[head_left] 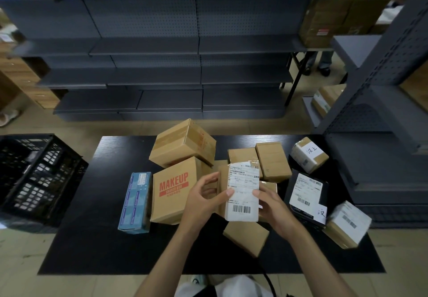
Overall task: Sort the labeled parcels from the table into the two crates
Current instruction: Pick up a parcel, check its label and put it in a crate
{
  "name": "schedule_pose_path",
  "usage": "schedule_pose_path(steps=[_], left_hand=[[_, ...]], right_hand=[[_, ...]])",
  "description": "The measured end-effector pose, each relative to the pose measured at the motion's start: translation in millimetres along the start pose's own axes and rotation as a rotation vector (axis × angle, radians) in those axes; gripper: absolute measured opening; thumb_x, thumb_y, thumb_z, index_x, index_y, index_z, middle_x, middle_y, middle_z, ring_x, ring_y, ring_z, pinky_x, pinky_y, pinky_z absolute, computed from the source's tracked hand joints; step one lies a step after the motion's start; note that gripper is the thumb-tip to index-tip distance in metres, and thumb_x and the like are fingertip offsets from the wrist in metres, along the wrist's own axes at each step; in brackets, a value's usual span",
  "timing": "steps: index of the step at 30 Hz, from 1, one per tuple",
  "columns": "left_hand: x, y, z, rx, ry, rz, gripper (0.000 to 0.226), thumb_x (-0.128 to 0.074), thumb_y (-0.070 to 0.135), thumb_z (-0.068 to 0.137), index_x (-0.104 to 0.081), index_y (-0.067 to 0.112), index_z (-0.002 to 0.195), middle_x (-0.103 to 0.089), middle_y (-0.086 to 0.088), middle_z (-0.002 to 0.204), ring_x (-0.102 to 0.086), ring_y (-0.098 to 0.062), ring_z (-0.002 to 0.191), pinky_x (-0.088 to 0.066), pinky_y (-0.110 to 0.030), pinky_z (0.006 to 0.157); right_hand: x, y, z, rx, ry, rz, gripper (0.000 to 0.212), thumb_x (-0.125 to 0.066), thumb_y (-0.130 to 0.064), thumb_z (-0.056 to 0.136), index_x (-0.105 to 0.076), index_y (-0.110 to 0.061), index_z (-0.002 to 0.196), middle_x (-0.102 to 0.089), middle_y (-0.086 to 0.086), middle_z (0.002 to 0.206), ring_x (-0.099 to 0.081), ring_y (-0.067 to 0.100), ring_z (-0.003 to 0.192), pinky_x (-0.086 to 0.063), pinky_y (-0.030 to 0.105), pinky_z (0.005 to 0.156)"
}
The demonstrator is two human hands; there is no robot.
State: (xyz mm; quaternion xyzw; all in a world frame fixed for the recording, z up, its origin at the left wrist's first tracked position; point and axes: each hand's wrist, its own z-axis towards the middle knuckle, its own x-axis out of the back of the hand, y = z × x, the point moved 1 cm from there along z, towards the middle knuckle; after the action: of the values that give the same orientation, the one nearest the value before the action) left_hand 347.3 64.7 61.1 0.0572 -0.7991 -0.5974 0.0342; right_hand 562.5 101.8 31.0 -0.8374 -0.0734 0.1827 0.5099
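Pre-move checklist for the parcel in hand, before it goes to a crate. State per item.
1. Grip: left hand and right hand both hold the labeled parcel, thumbs on its label. ok.
2. Label readable: it faces the camera and the barcode is uncovered, but the text is too small to read for a destination. cannot tell.
3. Black crate in view left of the table, top open. ok.
4. Second crate: not in view. cannot tell.
5. Low path left toward the crate: MAKEUP box and blue box lie in between. not ok; probably lift over them.
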Motion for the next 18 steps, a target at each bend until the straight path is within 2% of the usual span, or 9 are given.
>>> schedule_pose_path(steps=[7,9,13,15,18], left_hand=[[2,-5,0,0.019,0.026,-0.008,0.057,-0.088,0.046,0.077,-0.066,0.039,0.129,-0.071,0.020,0.125,-0.066,0.003,0.112,-0.056,-0.023,0.088],[3,-5,0,0.033,0.038,-0.038,0.055,-0.088,0.047,0.076,-0.068,0.038,0.127,-0.072,0.020,0.123,-0.068,0.000,0.112,-0.059,-0.028,0.089],[6,-8,-1,0.081,0.033,-0.067,0.065,-0.090,0.061,0.068,-0.070,0.040,0.126,-0.072,0.018,0.126,-0.068,-0.010,0.119,-0.060,-0.043,0.099],[7,-7,-2,0.090,0.020,-0.066,0.068,-0.089,0.063,0.066,-0.070,0.041,0.127,-0.071,0.016,0.129,-0.067,-0.012,0.121,-0.060,-0.044,0.099],[9,-9,-2,0.106,-0.001,-0.070,0.062,-0.092,0.055,0.071,-0.070,0.039,0.127,-0.070,0.013,0.131,-0.067,-0.015,0.122,-0.061,-0.044,0.097]], right_hand=[[-4,3,-3,0.018,-0.016,-0.007,0.054,-0.059,-0.035,0.094,-0.054,-0.024,0.147,-0.067,0.006,0.138,-0.063,0.028,0.128,-0.046,0.060,0.110],[-6,4,-4,0.019,-0.009,-0.001,0.054,-0.060,-0.035,0.094,-0.054,-0.024,0.147,-0.067,0.006,0.138,-0.064,0.028,0.127,-0.047,0.058,0.109],[-10,3,-3,0.008,0.070,0.027,0.051,-0.064,-0.040,0.090,-0.062,-0.027,0.139,-0.072,0.003,0.130,-0.068,0.027,0.121,-0.053,0.049,0.103],[-11,4,-2,-0.009,0.112,0.047,0.051,-0.066,-0.043,0.088,-0.064,-0.027,0.137,-0.072,0.004,0.130,-0.068,0.028,0.121,-0.053,0.047,0.101],[-11,6,-2,-0.043,0.131,0.072,0.052,-0.065,-0.047,0.090,-0.064,-0.025,0.137,-0.072,0.007,0.130,-0.067,0.029,0.123,-0.051,0.052,0.105]])
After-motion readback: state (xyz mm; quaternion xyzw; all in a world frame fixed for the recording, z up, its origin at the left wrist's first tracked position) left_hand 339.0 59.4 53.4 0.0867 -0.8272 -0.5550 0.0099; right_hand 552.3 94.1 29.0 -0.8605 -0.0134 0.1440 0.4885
